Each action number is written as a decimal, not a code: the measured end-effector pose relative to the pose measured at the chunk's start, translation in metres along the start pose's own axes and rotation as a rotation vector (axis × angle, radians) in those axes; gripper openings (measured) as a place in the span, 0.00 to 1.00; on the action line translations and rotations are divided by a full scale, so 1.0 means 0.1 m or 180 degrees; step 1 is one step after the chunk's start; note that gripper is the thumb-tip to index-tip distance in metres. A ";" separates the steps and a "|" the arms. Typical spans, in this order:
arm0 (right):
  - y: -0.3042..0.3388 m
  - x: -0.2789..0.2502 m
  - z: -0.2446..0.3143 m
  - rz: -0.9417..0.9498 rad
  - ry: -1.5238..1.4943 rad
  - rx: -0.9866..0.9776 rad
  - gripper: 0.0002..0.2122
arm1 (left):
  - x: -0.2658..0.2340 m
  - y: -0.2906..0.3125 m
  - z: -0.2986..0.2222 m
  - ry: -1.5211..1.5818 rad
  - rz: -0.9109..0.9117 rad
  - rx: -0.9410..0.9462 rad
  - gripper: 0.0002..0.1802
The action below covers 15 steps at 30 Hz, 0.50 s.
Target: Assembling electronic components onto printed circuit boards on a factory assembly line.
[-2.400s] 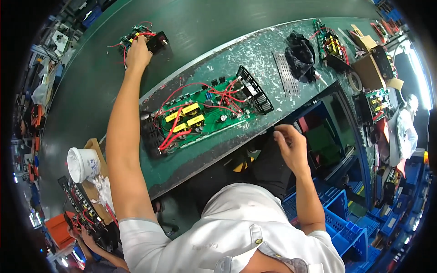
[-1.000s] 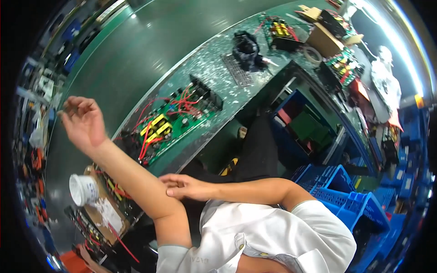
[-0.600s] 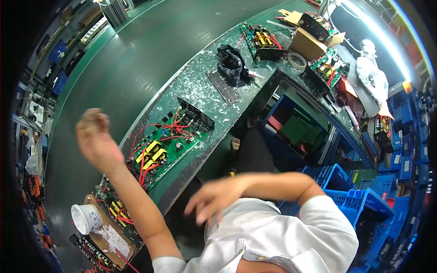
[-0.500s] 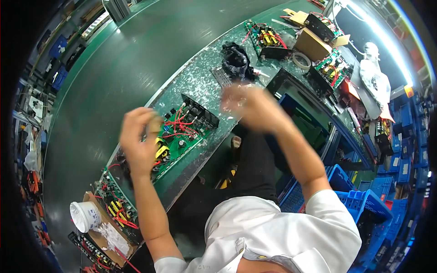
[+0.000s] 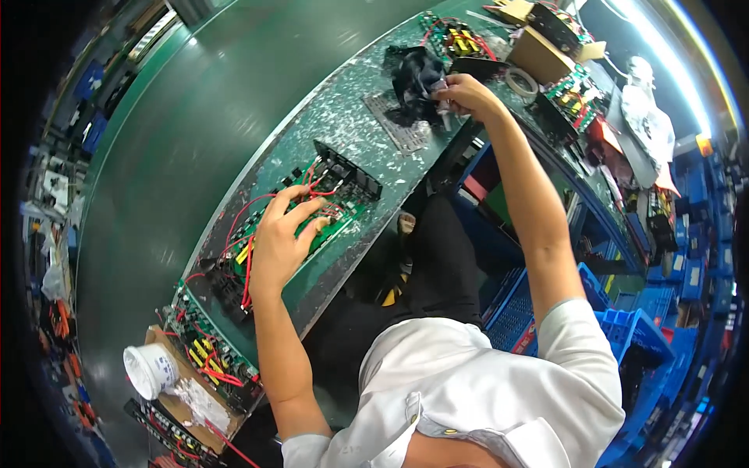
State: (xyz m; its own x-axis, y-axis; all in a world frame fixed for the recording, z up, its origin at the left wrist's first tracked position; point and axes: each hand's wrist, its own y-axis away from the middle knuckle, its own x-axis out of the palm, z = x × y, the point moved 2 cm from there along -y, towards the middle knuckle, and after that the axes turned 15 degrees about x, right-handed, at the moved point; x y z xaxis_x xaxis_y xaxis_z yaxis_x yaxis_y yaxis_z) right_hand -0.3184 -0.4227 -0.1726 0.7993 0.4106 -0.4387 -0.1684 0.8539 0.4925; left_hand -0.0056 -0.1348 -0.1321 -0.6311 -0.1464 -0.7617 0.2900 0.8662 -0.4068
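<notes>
My left hand (image 5: 282, 238) rests over a green circuit board (image 5: 328, 228) with red wires, yellow-wrapped parts and a black end panel (image 5: 349, 173). Its fingers are spread and appear to hold nothing; whether the fingertips touch the wires or the board I cannot tell. At the far side of the bench, my right hand (image 5: 466, 95) pinches a small translucent bottle (image 5: 443, 103), which stands roughly upright. Right beside it lies a crumpled black cloth (image 5: 413, 74). A perforated metal plate (image 5: 396, 129) with white residue lies partly under the cloth.
More boards (image 5: 460, 39) and an open cardboard box (image 5: 540, 56) crowd the far right, with a tape roll (image 5: 521, 81) nearby. A white tub (image 5: 150, 370) stands near left beside another board (image 5: 204, 355). Blue crates (image 5: 636, 339) stack at the right. White residue marks the bench (image 5: 312, 129).
My right hand has moved away to the far right and taken hold of the small bottle. My left hand has come down onto the board, its fingers spreading. Red wires at its left end now show.
</notes>
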 end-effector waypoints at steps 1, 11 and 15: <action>0.12 -0.01 -0.11 0.0116 -0.0865 0.0032 0.08 | 0.01 -0.01 -0.02 0.0044 0.0019 0.0070 0.15; 1.19 0.78 -0.62 0.1055 -0.4444 -0.0411 0.06 | 0.01 -0.03 0.00 0.0015 0.0050 0.0025 0.16; 1.32 0.90 -0.57 0.0843 -0.4526 -0.0418 0.10 | 0.02 -0.01 0.03 -0.0040 0.0096 -0.0003 0.17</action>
State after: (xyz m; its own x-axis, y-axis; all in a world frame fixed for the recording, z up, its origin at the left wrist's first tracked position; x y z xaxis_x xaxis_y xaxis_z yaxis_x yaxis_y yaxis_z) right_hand -0.3021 -0.2544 -0.1899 0.6090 -0.0335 0.7925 -0.3872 0.8594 0.3338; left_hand -0.0052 -0.1372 -0.1348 -0.6130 -0.1261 -0.7799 0.3082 0.8708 -0.3831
